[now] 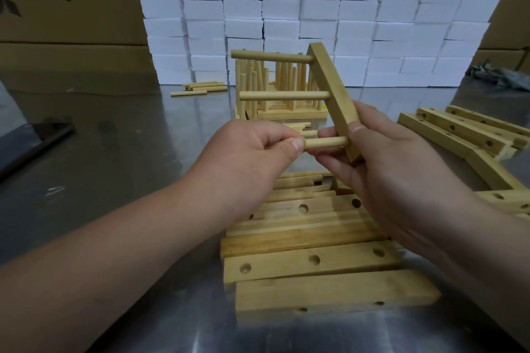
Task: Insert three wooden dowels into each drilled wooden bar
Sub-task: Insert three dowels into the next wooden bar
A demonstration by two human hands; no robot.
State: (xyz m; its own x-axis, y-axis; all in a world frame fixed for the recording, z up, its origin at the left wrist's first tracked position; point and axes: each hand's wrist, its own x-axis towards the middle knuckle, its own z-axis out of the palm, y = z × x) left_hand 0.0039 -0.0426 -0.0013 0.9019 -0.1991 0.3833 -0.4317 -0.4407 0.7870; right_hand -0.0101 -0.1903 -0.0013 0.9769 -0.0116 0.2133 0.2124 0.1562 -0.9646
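Your right hand (pixel 381 157) grips the drilled wooden bar (pixel 334 100); your left hand (pixel 252 149) pinches its lowest dowel (pixel 325 142).

The right grip (pixel 384 157) holds a drilled wooden bar (pixel 329 86) tilted upright above the counter (pixel 129 152), with two dowels (pixel 284 95) seated in it and pointing left. The left grip (pixel 252 152) pinches a third dowel (pixel 324 142) by its free end, its other end meeting the bar near the bottom. Loose bars (pixel 309 261) lie stacked beneath both hands, and finished pieces (pixel 252 80) stand behind.
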